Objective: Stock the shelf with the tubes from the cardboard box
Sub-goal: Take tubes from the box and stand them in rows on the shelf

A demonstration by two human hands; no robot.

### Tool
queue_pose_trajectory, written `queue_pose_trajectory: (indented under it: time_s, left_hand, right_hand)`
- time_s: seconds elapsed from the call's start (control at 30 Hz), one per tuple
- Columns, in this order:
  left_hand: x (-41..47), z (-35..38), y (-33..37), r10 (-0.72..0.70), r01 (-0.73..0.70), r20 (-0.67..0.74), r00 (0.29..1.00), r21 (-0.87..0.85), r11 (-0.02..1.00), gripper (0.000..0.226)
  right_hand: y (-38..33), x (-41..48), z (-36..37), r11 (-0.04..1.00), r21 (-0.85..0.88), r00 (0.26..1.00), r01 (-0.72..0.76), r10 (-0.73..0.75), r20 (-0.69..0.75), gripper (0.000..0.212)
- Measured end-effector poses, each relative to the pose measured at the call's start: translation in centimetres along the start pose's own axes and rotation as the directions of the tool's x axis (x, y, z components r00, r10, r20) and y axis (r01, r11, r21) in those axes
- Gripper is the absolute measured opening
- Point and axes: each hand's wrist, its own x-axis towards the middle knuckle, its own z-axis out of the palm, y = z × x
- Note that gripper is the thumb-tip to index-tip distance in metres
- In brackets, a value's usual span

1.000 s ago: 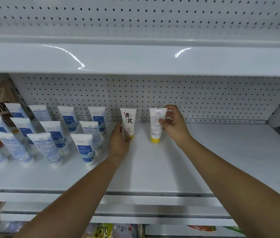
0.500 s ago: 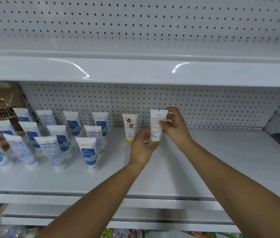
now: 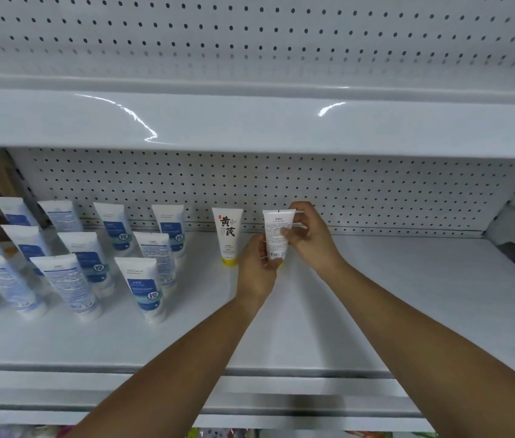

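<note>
Both hands on the same tube [image 3: 276,236], back row of the shelf [image 3: 408,298], just R of the yellow-cap tube [image 3: 228,235] already standing there. Left hand [image 3: 257,268] wraps the low end near the cap, right hand [image 3: 308,240] pinches the upper crimp end. Printed text side faces out, label faces pegboard [image 3: 376,197]. Can't tell if the cap is touching the shelf, fingers cover it.

Step looks like a re-face: spin it so the front matches its neighbour.

How to do it well, IMO:
- turn about the long axis, keep it vertical, cap down
- keep a gap to the neighbour so it doesn't get knocked
- seat cap flat, let go top hand last
- line up w/ the back row of the blue-label tubes [image 3: 142,279] on the L

Cardboard box not in view.
</note>
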Motion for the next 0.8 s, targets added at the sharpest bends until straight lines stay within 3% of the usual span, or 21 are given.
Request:
queue_pose_trajectory:
  time_s: [0.8]
  left_hand:
    - [2.0, -0.2, -2.0, -0.026, 0.019, 0.051, 0.998, 0.142, 0.990, 0.046]
  right_hand:
    - [3.1, 1.9, 0.2, 0.999, -0.050, 0.999, 0.000, 0.002, 0.044, 0.040]
